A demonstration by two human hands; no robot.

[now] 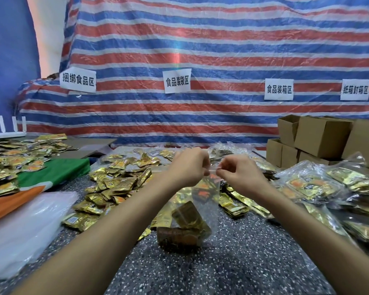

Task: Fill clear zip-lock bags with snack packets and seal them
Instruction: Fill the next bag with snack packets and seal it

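clear bag (201, 204) | hanging upright | gold packets (184, 228) inside at bottom

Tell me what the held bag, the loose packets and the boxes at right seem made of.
The bag, pinched at its top by left hand and right hand: thin clear plastic film, glossy; packets inside show through. The loose packets: probably metallised foil or foil-look plastic; gold, creased, bright glints. The boxes: brown cardboard, matt, with folded flaps; corrugation cannot be seen.

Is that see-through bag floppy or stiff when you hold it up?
Probably floppy: the clear bag droops limp from the left hand and right hand pinching its top. It likely feels bottom-heavy, since the gold packets sit slumped at its bottom. Its shiny plastic may slip.
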